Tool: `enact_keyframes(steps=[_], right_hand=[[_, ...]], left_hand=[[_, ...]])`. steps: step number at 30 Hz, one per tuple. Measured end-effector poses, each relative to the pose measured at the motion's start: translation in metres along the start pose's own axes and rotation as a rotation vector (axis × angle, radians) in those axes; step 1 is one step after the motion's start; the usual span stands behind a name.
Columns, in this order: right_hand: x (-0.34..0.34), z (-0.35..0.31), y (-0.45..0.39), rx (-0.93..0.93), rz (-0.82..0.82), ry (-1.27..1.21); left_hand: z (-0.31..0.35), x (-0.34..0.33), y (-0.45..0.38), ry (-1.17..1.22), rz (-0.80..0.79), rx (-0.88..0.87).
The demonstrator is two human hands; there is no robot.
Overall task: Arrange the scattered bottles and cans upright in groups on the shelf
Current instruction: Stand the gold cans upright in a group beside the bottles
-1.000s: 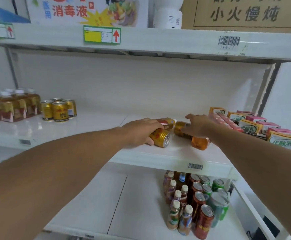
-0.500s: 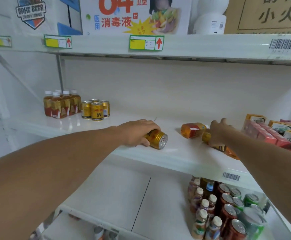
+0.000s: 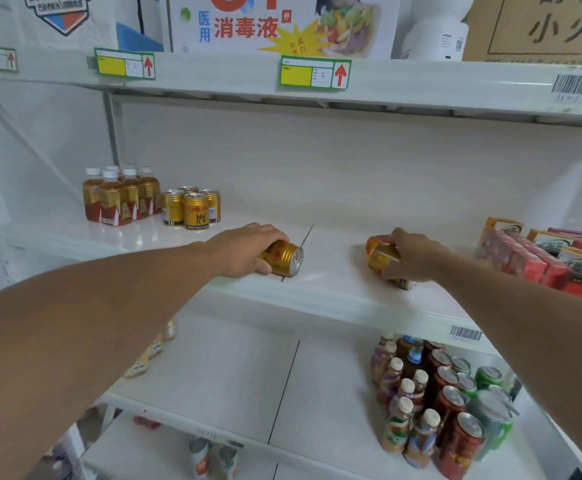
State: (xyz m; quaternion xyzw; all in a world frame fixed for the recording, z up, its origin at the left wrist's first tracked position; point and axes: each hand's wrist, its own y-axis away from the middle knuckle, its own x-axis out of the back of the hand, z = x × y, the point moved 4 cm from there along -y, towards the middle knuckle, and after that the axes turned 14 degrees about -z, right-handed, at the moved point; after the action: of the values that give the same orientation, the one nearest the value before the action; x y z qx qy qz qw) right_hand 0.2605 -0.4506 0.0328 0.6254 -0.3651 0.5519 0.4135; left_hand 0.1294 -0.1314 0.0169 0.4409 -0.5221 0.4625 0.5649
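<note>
While both arms reach out over the middle shelf (image 3: pixel 334 299), each hand has something in its grip. The left hand (image 3: pixel 248 249) is wrapped around a gold can (image 3: pixel 284 258) that lies on its side, close to the front edge of the shelf, with its silver top facing the right. The fingers are curled over the can and pressing on it.

The right hand (image 3: pixel 410 254) is closed over another gold can (image 3: pixel 383 259), which also lies tipped over on the shelf. An orange bottle (image 3: pixel 374 241) lies on its side just behind that can, partly hidden by the fingers. I cannot tell if the hand touches the bottle too.

Far to the left on the same shelf, a group of tea bottles (image 3: pixel 119 199) with white caps stands upright. Right beside them stands a small group of gold cans (image 3: pixel 192 207), also upright. These two groups are well apart from both hands.

At the right end of the shelf lie red drink cartons (image 3: pixel 525 258).

On the shelf below, at the right, more bottles and cans (image 3: pixel 438 403) stand close together.
</note>
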Motion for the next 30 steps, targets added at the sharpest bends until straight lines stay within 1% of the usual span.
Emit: enact_keyframes(steps=[5, 8, 11, 14, 17, 21, 24, 30], right_hand=[[0.003, -0.03, 0.005, 0.037, 0.038, -0.018], [0.005, -0.049, 0.005, 0.03, 0.038, -0.062], [0.007, -0.068, 0.005, 0.012, 0.07, -0.201], [0.005, -0.087, 0.003, 0.065, 0.104, -0.401], [0.0, -0.108, -0.001, 0.146, 0.08, -0.582], [-0.008, -0.141, -0.007, 0.2, 0.038, -0.728], [-0.012, -0.164, -0.012, 0.211, 0.016, -0.809], [-0.024, -0.203, -0.021, 0.2, -0.03, -1.016]], left_hand=[[-0.014, 0.002, 0.007, 0.004, -0.006, 0.004], [-0.025, 0.002, 0.011, 0.049, 0.016, 0.01], [-0.039, 0.001, 0.015, 0.168, 0.055, 0.02], [-0.056, -0.002, 0.017, 0.347, 0.096, 0.044], [-0.075, -0.006, 0.019, 0.496, 0.118, 0.077], [-0.1, -0.012, 0.025, 0.662, 0.108, 0.11], [-0.117, -0.015, 0.031, 0.718, 0.097, 0.115], [-0.151, -0.018, 0.045, 0.739, 0.098, 0.087]])
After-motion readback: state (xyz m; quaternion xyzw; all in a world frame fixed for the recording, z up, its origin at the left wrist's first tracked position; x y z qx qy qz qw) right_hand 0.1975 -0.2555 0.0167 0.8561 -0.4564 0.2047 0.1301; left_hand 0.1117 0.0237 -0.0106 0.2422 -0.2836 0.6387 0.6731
